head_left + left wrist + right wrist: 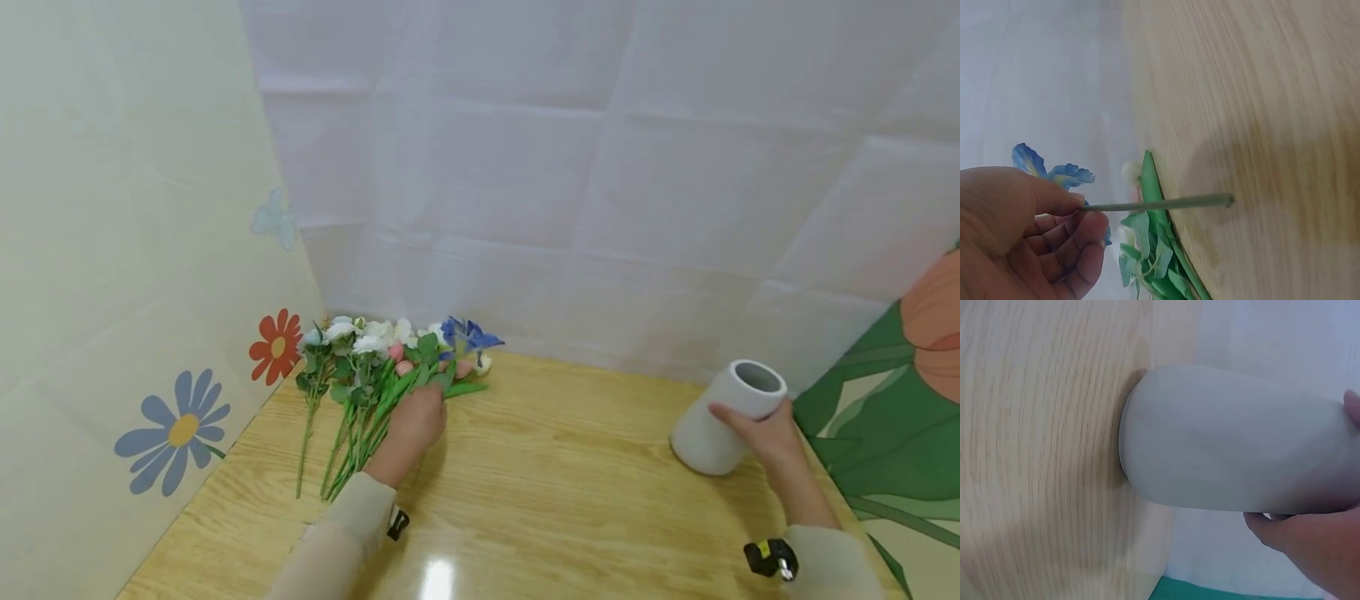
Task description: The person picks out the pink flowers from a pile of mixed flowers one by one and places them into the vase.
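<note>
Over on the far left there's a wall sheet with a printed blue daisy point(183, 431) and a red one point(276, 347); next along, a loose bunch of flowers point(360, 367) lies on the table point(555, 450), white blooms toward the back, green stems toward the person; the left hand point(417, 420) is over the right side of that bunch, its grip pinching one thin stem point(1166, 204) between thumb and fingertips, bare end sticking out; that stem looks to belong to the blue flower point(467, 336) just past the hand; I'd bet it's artificial, so really light, with a fairly stiff stem and soft petals that'd crush or bend; I'd take it by the stem, below the bloom; well apart on the right is the white vase point(708, 429), seemingly standing on the table, mouth up; the right hand point(772, 437) has its grip wrapped round the upper part, thumb on the near side; looks like smooth ceramic to me, so rigid, heavier than the flower, maybe slippery and chippable; holding it round the body like that seems right, fingers clear of the mouth
</note>
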Tool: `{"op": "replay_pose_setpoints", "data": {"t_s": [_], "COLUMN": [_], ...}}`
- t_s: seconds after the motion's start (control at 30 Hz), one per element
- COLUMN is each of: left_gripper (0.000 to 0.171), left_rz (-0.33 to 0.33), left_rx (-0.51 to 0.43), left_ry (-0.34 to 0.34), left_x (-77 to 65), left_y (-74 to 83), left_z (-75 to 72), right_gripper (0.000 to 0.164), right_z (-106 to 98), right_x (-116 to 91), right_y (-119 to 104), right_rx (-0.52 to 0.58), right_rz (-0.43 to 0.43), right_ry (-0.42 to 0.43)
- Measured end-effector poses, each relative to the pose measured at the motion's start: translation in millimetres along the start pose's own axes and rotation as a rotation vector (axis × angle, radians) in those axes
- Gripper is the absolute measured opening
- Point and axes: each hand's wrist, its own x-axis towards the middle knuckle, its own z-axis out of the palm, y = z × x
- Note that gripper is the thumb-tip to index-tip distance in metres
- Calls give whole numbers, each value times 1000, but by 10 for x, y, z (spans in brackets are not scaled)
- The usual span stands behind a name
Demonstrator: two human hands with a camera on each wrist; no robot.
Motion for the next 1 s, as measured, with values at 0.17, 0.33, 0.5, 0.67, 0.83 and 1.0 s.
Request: {"op": "replay_pose_setpoints", "data": {"t_s": [0.17,0.33,0.5,0.67,0.83,1.0], "left_gripper": [7,7,10,10,9,10], "left_rz": [-3,29,42,66,73,62], "left_rx": [-21,-14,3,-1,-6,-24], "left_ry": [-46,-76,-51,-60,-92,-121], "left_x": [49,80,105,148,222,282], "left_y": [133,248,312,379,466,553], "left_z": [70,143,235,291,358,428], "right_gripper": [65,68,84,81,81,77], "right_z": [76,174,266,303,343,403], "right_x": [-62,-130,-190,-225,-254,-306], "right_y": [-50,-87,-158,-217,-235,-277], "right_rx": [21,28,3,-9,-2,18], "right_rz": [-93,-142,-146,-172,-193,-238], "right_ry": [-41,-77,-121,-147,-170,-194]}}
